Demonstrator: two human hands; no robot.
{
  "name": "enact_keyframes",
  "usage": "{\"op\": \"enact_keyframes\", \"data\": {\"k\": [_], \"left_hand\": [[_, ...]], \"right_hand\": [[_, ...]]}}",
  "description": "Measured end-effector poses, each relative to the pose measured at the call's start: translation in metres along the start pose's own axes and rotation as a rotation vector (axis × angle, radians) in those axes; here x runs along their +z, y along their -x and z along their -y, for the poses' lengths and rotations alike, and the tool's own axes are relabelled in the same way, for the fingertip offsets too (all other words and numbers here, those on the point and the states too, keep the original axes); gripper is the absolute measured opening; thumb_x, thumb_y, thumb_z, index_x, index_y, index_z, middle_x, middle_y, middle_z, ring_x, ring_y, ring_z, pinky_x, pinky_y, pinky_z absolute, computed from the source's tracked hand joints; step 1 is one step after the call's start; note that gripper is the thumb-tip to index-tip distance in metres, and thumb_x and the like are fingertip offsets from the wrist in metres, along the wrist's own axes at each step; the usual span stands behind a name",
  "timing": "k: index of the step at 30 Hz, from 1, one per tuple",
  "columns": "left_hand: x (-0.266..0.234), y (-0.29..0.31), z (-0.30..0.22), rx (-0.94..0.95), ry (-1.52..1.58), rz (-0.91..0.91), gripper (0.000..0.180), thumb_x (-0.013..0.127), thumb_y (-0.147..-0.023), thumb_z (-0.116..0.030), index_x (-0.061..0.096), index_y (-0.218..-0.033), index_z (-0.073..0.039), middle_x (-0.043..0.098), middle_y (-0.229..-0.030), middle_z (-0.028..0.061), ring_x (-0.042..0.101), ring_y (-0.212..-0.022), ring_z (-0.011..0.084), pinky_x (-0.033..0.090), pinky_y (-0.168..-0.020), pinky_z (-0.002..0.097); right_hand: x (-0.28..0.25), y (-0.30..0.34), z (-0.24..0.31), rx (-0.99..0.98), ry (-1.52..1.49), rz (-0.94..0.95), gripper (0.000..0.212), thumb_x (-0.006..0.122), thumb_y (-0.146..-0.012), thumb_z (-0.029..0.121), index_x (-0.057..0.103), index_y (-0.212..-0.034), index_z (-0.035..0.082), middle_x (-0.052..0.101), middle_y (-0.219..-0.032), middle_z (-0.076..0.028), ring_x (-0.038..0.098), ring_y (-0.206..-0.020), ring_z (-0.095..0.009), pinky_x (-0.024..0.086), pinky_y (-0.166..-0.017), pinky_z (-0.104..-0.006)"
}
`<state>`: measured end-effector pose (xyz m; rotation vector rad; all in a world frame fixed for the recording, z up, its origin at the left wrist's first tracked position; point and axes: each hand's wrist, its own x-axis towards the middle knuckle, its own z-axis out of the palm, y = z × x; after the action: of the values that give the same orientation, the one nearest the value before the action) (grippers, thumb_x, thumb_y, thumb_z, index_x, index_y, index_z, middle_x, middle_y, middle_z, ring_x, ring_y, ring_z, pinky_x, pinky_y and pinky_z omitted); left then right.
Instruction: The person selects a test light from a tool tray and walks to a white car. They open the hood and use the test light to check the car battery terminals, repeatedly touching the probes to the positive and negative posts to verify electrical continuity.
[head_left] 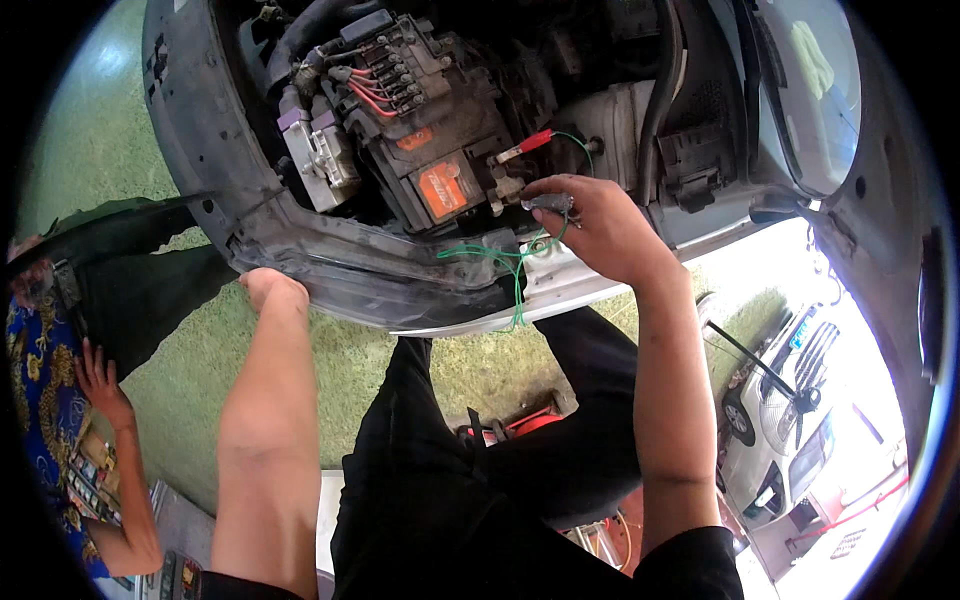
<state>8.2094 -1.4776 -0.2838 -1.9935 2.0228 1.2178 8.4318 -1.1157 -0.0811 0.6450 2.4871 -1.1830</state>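
My right hand point(603, 226) pinches a small dark grey piece point(550, 203) joined to a thin green wire point(518, 262); its exact kind is unclear. Loops of this wire hang over the front edge of the car's engine bay. A red-sleeved alligator clip point(527, 144), also on green wire, sits by the terminal of the car battery point(447, 188), just beyond my fingertips. My left hand point(274, 287) is at the outer edge of the dark front panel point(360, 277). Its fingers are mostly hidden there.
A fuse block with red cables point(385, 80) sits above the battery, beside a silver metal unit point(325, 160). Another person's hand point(103, 385) and patterned shirt show at left. A white car point(780, 400) stands at right. Something red point(530, 420) lies on the green floor beyond my legs.
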Motion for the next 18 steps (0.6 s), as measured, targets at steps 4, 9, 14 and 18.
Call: {"op": "enact_keyframes", "data": {"k": [4,9,14,18], "left_hand": [[-0.007,0.016,-0.006,0.013,0.087,0.136,0.08,0.04,-0.107,-0.059,0.058,-0.144,0.01,0.057,-0.153,0.0228,0.058,-0.137,0.0392,0.041,-0.12,0.0437],[-0.003,0.005,-0.006,-0.004,-0.024,0.029,0.082,0.038,-0.108,-0.059,0.056,-0.144,0.012,0.058,-0.152,0.023,0.06,-0.135,0.0387,0.045,-0.118,0.0432],[-0.006,0.02,-0.007,-0.02,0.024,0.095,0.081,0.036,-0.109,-0.059,0.055,-0.145,0.011,0.058,-0.152,0.0213,0.06,-0.135,0.0379,0.044,-0.119,0.0433],[-0.007,0.019,-0.008,0.004,0.022,0.084,0.078,0.036,-0.109,-0.058,0.058,-0.143,0.009,0.06,-0.15,0.0204,0.061,-0.133,0.0384,0.045,-0.118,0.0454]], "right_hand": [[-0.007,0.0,0.005,-0.008,0.057,0.035,0.033,0.07,-0.097,0.02,0.072,-0.126,0.005,0.074,-0.116,-0.02,0.069,-0.108,-0.041,0.055,-0.095,-0.0476],[-0.012,-0.014,0.019,-0.066,-0.162,-0.079,0.03,0.07,-0.099,0.016,0.07,-0.126,0.003,0.076,-0.105,-0.019,0.075,-0.094,-0.031,0.058,-0.085,-0.0401],[-0.012,-0.045,0.028,0.003,-0.282,-0.394,0.029,0.069,-0.101,0.016,0.068,-0.127,0.004,0.074,-0.093,-0.016,0.069,-0.077,-0.021,0.055,-0.074,-0.0339],[-0.005,-0.081,0.026,-0.043,-0.248,-0.606,0.03,0.069,-0.102,0.02,0.068,-0.128,0.007,0.075,-0.103,-0.02,0.072,-0.093,-0.038,0.055,-0.083,-0.042]]}}
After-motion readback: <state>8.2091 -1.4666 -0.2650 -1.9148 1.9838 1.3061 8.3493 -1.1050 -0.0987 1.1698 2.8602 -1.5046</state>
